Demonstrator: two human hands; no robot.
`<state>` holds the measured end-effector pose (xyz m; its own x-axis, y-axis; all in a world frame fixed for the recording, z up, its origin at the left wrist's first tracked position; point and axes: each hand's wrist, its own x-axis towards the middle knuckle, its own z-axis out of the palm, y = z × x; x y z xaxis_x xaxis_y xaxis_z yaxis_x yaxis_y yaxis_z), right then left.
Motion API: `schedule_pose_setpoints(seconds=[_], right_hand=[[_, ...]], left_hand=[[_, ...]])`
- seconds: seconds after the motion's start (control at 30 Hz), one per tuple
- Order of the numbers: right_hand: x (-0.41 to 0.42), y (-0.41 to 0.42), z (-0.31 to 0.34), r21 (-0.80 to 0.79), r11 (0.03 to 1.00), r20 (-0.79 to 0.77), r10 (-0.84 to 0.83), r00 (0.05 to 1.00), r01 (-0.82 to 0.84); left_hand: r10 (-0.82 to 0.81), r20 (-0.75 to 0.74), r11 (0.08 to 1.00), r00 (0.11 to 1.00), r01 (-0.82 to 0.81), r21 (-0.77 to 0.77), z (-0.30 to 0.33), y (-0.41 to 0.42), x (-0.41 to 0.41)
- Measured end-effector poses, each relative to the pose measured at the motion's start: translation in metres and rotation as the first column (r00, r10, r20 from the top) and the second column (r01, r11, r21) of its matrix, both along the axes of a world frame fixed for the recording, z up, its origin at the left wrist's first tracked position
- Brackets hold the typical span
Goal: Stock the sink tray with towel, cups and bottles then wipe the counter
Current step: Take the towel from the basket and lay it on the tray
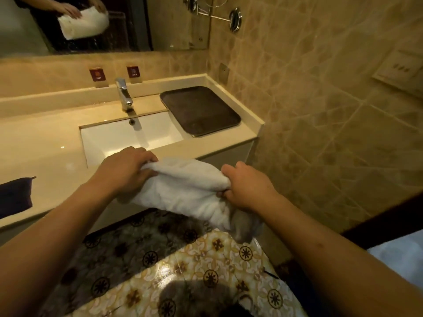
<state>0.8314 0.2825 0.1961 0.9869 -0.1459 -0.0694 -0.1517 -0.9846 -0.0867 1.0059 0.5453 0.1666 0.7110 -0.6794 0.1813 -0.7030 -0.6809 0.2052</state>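
fingers (146, 156) of both hands are closed on the ends of the white towel (183, 188), held before the desk (45, 138), short of the tray (199, 108); soft, light, best gripped at both ends.

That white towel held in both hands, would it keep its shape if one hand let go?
Probably not. The white cloth towel sags between the left hand and right hand, and one end droops below the right hand, so it looks floppy. It seems light, held with bunched fingers, and unlikely to slip.
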Motion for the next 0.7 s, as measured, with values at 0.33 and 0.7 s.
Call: schedule_pose_setpoints(seconds=[0.33,0.7], right_hand=[[0.122,-0.122,-0.042,0.136,0.988,0.021,0.067,0.998,-0.069],[0.264,-0.263,-0.058,0.269,0.963,0.025,0.022,0.999,-0.028]], left_hand=[[0.023,0.07,0.993,0.997,-0.031,0.112,-0.004,-0.117,0.106],[0.028,0.057,0.972,0.998,-0.041,0.231,0.013,-0.269,0.247]])
